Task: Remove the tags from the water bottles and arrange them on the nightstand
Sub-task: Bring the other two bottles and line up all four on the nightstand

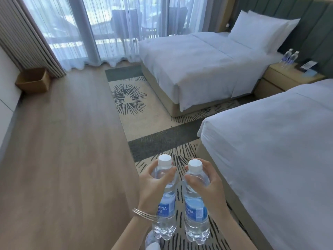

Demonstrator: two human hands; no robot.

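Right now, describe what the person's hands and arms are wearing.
The wrist of the left hand carries a stack of thin silver bangles. The right hand and wrist wear nothing visible. Both forearms are sleeveless, no gloves.

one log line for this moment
left hand: grips left bottle | right hand: grips right bottle | nightstand: two other bottles upright

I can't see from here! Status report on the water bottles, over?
Left hand grips left bottle, right hand grips right bottle, both upright. Nightstand across the room, two more bottles on it. Near bed flanks the way.
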